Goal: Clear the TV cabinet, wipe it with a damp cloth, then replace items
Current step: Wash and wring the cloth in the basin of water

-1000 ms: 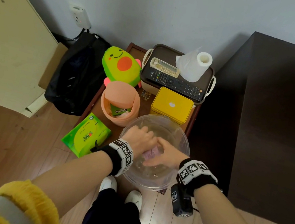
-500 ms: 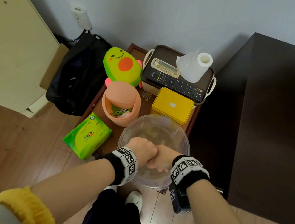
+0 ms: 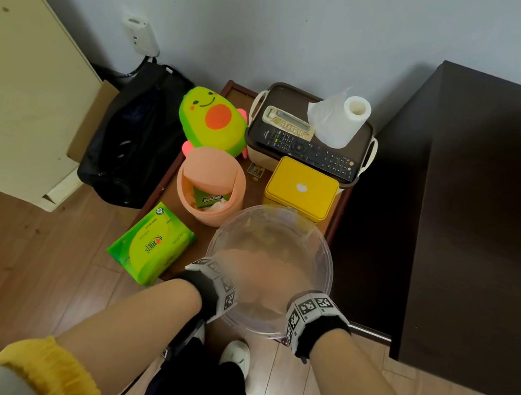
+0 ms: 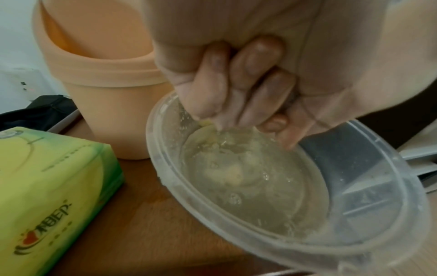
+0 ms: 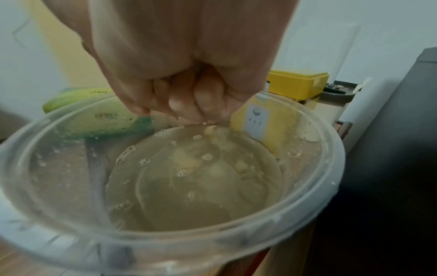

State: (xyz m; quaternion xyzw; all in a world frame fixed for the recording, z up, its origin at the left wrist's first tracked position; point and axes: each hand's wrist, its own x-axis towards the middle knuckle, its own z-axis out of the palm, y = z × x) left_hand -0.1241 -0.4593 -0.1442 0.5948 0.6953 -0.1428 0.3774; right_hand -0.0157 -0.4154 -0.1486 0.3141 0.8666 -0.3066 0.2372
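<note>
A clear plastic bowl (image 3: 329,251) with cloudy water stands at the near end of a small brown table (image 3: 236,88). Both hands hang over its near side, fists pressed together. My left hand (image 3: 232,269) curls tightly round a pale pinkish cloth (image 4: 236,110), whose wet tips hang down to the water in the left wrist view. My right hand (image 3: 285,285) is also balled tight, with drops falling from the fist (image 5: 189,97); the cloth inside it is hidden. The dark TV cabinet (image 3: 494,204) stands to the right with a bare top.
On the small table sit a green tissue pack (image 3: 150,244), a peach bin (image 3: 210,185), a yellow tin (image 3: 301,187), an avocado plush (image 3: 213,119), and a lidded box (image 3: 277,95) carrying remotes and a paper roll (image 3: 338,120). A black bag (image 3: 134,133) lies left.
The hands went from kneading the cloth in the middle of the bowl to tight fists pressed together, drawn back toward the near rim and above the water.
</note>
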